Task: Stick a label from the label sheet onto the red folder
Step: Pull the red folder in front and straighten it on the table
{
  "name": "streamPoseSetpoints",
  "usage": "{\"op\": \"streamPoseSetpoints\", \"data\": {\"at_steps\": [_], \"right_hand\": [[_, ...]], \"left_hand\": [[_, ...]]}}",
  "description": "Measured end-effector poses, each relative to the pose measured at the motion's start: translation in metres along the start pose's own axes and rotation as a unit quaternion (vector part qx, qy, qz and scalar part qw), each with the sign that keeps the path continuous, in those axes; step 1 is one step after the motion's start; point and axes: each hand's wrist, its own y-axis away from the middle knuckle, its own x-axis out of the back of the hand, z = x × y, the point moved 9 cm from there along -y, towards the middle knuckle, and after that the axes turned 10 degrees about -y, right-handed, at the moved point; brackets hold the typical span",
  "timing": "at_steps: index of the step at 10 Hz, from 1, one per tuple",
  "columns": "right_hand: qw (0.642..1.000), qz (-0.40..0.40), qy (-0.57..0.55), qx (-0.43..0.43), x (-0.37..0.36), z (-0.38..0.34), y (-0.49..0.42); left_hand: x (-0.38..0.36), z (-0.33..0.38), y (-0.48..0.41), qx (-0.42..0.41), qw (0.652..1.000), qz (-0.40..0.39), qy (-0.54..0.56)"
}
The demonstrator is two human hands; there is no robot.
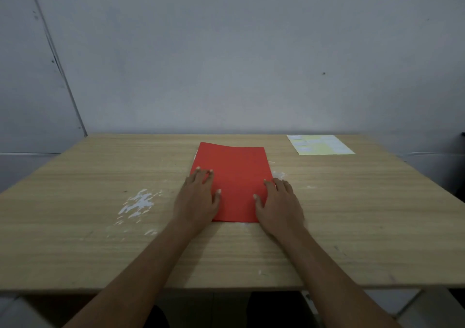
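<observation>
The red folder [235,176] lies flat and closed in the middle of the wooden table [88,202]. My left hand [197,198] rests palm down on the folder's near left edge, fingers spread. On the near right edge lies my right hand [278,204], also flat with fingers apart. Neither hand grips anything. The label sheet [319,144], pale yellow with light rectangular labels, lies at the table's far right corner, well away from both hands.
White scuffed patches [138,203] mark the tabletop left of the folder. A grey wall [226,51] stands directly behind the table's far edge. The near table edge runs across the bottom of the view.
</observation>
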Motion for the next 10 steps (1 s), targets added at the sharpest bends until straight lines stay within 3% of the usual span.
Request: {"op": "streamPoseSetpoints", "data": {"at_steps": [1, 3, 6, 10], "right_hand": [[0.996, -0.085, 0.003, -0.014, -0.029, 0.008, -0.006], [0.994, -0.111, 0.014, -0.014, -0.035, 0.011, -0.006], [0.995, -0.103, 0.001, -0.014, -0.032, 0.010, -0.006], [0.999, -0.031, -0.023, -0.006, 0.011, 0.036, -0.026]], "left_hand": [[-0.024, 0.014, 0.001, -0.062, 0.995, -0.077, -0.007], [-0.038, 0.012, 0.004, -0.060, 0.990, -0.128, -0.018], [-0.035, 0.013, 0.004, -0.060, 0.989, -0.134, -0.013], [-0.015, 0.054, -0.030, -0.050, 0.995, -0.061, 0.056]]}}
